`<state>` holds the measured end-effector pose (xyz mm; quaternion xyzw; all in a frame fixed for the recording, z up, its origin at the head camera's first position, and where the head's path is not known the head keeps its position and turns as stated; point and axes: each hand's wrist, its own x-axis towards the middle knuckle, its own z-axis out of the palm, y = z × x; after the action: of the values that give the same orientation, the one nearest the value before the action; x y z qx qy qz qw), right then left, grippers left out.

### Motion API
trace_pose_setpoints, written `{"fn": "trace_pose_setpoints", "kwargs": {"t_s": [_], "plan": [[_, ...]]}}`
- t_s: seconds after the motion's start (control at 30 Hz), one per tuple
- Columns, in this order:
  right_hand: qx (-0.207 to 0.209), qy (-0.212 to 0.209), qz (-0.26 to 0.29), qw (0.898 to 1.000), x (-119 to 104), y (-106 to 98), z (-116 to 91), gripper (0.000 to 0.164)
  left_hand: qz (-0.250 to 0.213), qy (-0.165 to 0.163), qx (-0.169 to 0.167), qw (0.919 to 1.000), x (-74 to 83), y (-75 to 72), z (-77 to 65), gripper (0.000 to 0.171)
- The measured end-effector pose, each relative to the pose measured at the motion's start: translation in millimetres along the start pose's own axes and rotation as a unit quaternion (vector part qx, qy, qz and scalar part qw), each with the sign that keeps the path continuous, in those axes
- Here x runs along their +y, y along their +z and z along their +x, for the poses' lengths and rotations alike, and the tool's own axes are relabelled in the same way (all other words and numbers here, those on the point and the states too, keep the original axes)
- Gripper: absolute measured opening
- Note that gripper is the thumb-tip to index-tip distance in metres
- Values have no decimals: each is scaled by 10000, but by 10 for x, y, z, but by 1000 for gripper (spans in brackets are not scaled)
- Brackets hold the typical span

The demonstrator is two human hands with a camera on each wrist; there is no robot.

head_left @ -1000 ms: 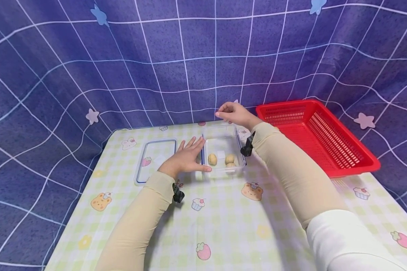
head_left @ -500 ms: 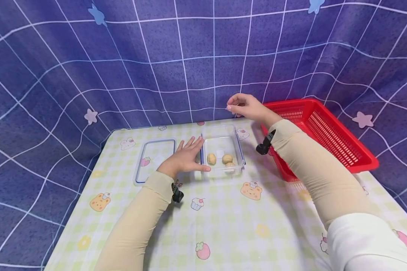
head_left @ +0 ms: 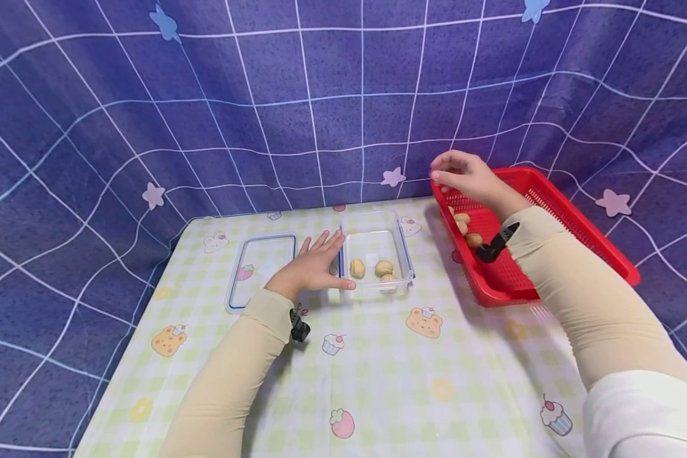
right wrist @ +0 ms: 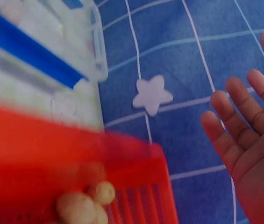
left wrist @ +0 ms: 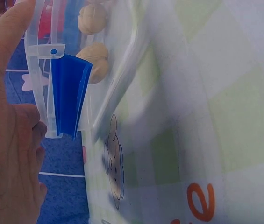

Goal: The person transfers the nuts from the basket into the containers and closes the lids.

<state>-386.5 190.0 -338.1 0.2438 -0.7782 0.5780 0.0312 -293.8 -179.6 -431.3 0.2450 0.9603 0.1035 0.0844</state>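
My left hand (head_left: 309, 270) rests with spread, straight fingers against the left side of a clear plastic container (head_left: 374, 239). Three walnuts (head_left: 357, 268) lie inside it, toward the near end. A blue latch (left wrist: 68, 95) hangs from its rim beside the hand in the left wrist view. My right hand (head_left: 471, 179) is above the far left corner of a red plastic basket (head_left: 569, 219). In the right wrist view its fingers are loosely bent and hold nothing. Beneath it, several light brown nuts (head_left: 462, 219) lie along the basket's left side, partly hidden by the wrist.
A clear lid (head_left: 261, 254) with a blue seal lies flat on the table, left of the container. The checkered tablecloth (head_left: 389, 388) covers the table. A blue grid-patterned curtain (head_left: 332, 121) hangs directly behind.
My right hand has moved rightward from above the container's far side to over the basket's corner, uncovering nuts there. The left hand and the walnuts in the container have stayed put.
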Motion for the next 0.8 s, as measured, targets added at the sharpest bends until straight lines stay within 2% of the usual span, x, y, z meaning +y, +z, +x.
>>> {"fn": "trace_pose_setpoints", "kwargs": {"t_s": [0.23,0.57,0.8], "plan": [[202,-70,127,9997,149,-204,-159,29,19,-8,47,10000,1,8,1,121],[229,11,203,9995,333,-419,-379,33,65,-13,24,10000,3,6,11,122],[144,148,308,9993,497,-506,-452,32,110,33,51,9999,-27,32,11,121]]}}
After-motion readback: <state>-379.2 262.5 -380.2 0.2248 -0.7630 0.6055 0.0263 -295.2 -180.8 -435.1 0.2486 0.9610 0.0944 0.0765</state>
